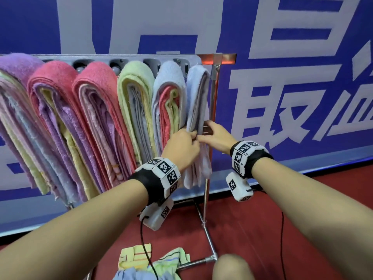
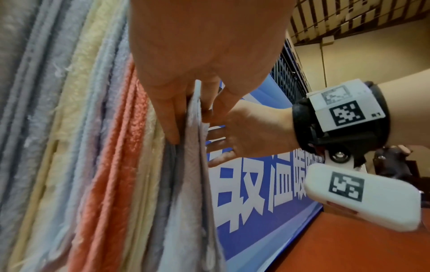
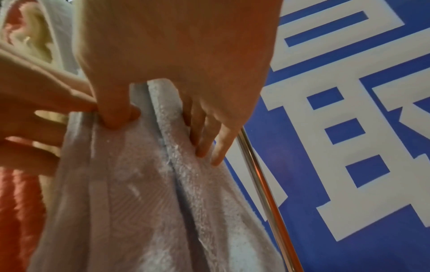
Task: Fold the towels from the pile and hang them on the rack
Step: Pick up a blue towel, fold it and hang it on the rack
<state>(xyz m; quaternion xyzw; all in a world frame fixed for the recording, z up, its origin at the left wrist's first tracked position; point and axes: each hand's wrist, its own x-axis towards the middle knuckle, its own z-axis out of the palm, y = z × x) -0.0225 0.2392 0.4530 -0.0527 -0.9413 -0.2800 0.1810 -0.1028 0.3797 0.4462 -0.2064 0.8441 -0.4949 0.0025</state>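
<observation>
Pale blue towel: draped over rack, rightmost, beside its upright post.
Left hand: pinching towel's hanging edge.
Right hand: gripping same towel, thumb in front, fingers behind.

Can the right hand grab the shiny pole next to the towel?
Probably yes. The right hand pinches the pale blue towel right beside the shiny pole, with nothing between, but must let go first.

The light is bright and even in the head view, with soft shadows. A red glow shines on the top bar of the rack. Straight lines bend near the edges. Both wrist views are dimmer and fuzzy. The left hand and the right hand look big, dark and blurry up close.
</observation>
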